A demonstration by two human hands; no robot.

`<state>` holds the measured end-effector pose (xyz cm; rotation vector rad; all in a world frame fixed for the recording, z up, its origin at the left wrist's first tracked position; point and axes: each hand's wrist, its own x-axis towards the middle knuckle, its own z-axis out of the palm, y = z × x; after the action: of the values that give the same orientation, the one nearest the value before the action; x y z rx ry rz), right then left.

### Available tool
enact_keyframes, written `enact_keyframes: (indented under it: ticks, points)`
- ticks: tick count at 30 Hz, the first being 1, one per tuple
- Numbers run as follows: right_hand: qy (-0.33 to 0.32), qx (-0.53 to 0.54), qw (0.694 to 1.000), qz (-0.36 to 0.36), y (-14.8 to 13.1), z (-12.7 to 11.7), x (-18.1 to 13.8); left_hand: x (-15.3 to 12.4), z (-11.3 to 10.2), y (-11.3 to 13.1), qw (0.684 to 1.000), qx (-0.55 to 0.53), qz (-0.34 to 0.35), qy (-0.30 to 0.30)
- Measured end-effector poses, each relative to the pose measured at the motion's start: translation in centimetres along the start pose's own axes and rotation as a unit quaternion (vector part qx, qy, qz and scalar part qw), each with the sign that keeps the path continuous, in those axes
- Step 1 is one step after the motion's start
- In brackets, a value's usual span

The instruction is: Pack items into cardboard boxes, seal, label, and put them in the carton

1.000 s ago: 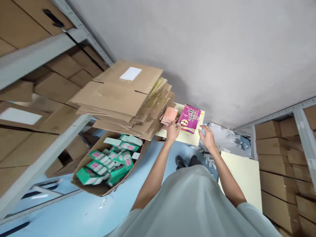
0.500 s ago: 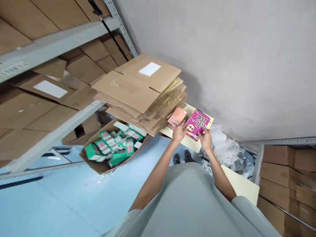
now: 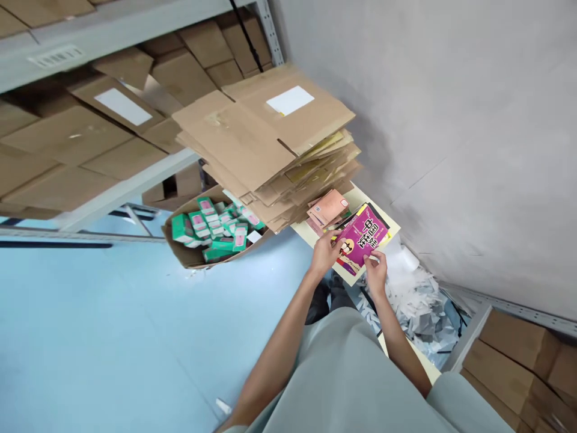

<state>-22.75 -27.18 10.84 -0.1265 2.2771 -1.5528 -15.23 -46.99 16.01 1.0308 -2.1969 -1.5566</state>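
Note:
A purple booklet [image 3: 360, 239] with large Chinese characters and a cartoon figure is held by its near edges above a pale yellow board [image 3: 391, 225]. My left hand [image 3: 325, 252] pinches its left corner, and my right hand [image 3: 376, 272] grips its lower right edge between thumb and fingers. Just beyond my left hand lie several small orange-pink booklets [image 3: 330, 207] at the foot of the cardboard stack. Other printed items show partly under the purple booklet, mostly hidden by it.
Flattened cartons [image 3: 261, 138] are piled high at the board's far left. A carton of green-and-pink boxes [image 3: 216, 228] stands on the blue floor [image 3: 135, 337]. Paper scraps [image 3: 419, 294] fill the space by the wall [image 3: 451, 120]. Shelves [image 3: 130, 174] hold brown boxes on both sides.
The view has turned and shifted, so the shelves and stack sit differently. The purple booklet is tilted a little more in my hands, which both keep hold of it.

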Motion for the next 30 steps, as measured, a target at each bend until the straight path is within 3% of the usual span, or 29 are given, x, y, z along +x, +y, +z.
enact_keyframes:
  ticks: [4, 7, 13, 18, 30]
  points:
    - [0.012, 0.060, 0.998, 0.006, -0.9, -0.1, -0.5, -2.5, -0.8, 0.1, 0.991, -0.126, -0.030, 0.020]
    - [-0.015, 0.113, 0.993, 0.032, -2.8, -0.3, -1.0, -4.5, -1.7, 0.5, 0.981, -0.185, -0.053, 0.036]
    - [-0.103, 0.121, 0.987, 0.003, -7.2, -0.4, -2.3, -7.8, -3.8, 1.1, 0.963, -0.241, -0.059, 0.110]
    - [-0.120, 0.115, 0.986, -0.027, -8.5, 0.8, -3.0, -9.3, -4.8, 0.5, 0.951, -0.257, -0.059, 0.163]
    - [-0.151, 0.117, 0.979, -0.068, -10.0, 3.0, -3.2, -12.2, -3.5, -1.1, 0.908, -0.345, -0.094, 0.219]
